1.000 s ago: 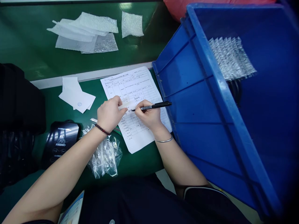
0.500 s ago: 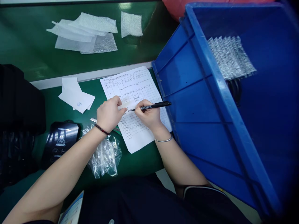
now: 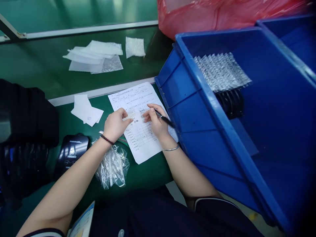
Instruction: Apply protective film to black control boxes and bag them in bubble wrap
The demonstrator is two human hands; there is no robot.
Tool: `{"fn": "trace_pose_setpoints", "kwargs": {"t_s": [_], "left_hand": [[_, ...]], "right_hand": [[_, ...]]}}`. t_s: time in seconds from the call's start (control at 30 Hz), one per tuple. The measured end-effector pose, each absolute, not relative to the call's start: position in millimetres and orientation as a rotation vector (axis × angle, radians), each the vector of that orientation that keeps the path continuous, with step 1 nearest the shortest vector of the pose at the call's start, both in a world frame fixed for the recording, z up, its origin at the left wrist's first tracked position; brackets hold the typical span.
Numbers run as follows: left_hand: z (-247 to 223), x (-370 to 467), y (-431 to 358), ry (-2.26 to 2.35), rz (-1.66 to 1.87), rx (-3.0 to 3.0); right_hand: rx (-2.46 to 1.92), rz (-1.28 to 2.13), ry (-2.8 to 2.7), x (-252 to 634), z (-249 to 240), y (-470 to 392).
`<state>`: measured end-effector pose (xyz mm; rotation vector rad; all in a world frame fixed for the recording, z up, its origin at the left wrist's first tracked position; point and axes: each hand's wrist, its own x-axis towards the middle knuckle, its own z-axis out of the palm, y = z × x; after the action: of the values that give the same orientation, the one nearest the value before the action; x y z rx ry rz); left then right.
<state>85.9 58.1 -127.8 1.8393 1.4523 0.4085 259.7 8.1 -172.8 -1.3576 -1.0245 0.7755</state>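
Blue bin (image 3: 199, 140) beside the form (image 3: 145, 144) holds silvery packaging (image 3: 222, 73).

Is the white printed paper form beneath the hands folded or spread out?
Spread out: the white printed paper form lies open on the green tabletop, its grid of ruled lines showing, with no fold visible.

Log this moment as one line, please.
left hand: at printed form | right hand: holding black pen | nearby: clear plastic packaging, blue bin right of form

Form (image 3: 145, 154) with illegibly small print, green tool (image 3: 122, 141) partly hidden; red plastic (image 3: 197, 18) cropped
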Motion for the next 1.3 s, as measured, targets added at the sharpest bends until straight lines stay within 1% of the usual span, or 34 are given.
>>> {"fn": "trace_pose_setpoints", "kwargs": {"t_s": [0.23, 0.37, 0.47, 0.6, 0.73, 0.8, 0.9, 1.0, 1.1, 1.2, 1.3], "left_hand": [[-98, 65, 72, 1.277, 0.582, 1.746], [-74, 56, 71, 1.189, 0.671, 1.740], [-56, 50, 63, 1.169, 0.708, 1.774], [-34, 47, 44, 1.153, 0.704, 1.888], [-17, 51, 19, 1.077, 0.673, 2.001], [-10, 56, 7, 1.024, 0.659, 2.048], [-3, 66, -6, 0.941, 0.637, 2.106], [0, 78, -15, 0.813, 0.599, 2.146], [1, 86, -17, 0.673, 0.543, 2.124], [-1, 91, -10, 0.674, 0.559, 2.015], [-4, 96, 1, 0.804, 0.533, 1.924]], "right_hand": [[-1.379, 0.788, -1.078, 257, -175, 10], [-1.300, 0.694, -1.145, 255, -167, 12], [-1.220, 0.565, -1.170, 251, -141, 11], [-1.060, 0.457, -1.253, 238, -84, -7], [-0.968, 0.534, -1.420, 229, -32, -34], [-1.011, 0.591, -1.481, 228, -18, -46], [-1.114, 0.594, -1.473, 228, -9, -62], [-1.105, 0.449, -1.304, 231, -4, -88], [-1.000, 0.235, -1.147, 250, 9, -137], [-1.042, -0.056, -1.076, 295, 22, -209], [-1.212, -0.321, -0.972, 357, 21, -284]]}}
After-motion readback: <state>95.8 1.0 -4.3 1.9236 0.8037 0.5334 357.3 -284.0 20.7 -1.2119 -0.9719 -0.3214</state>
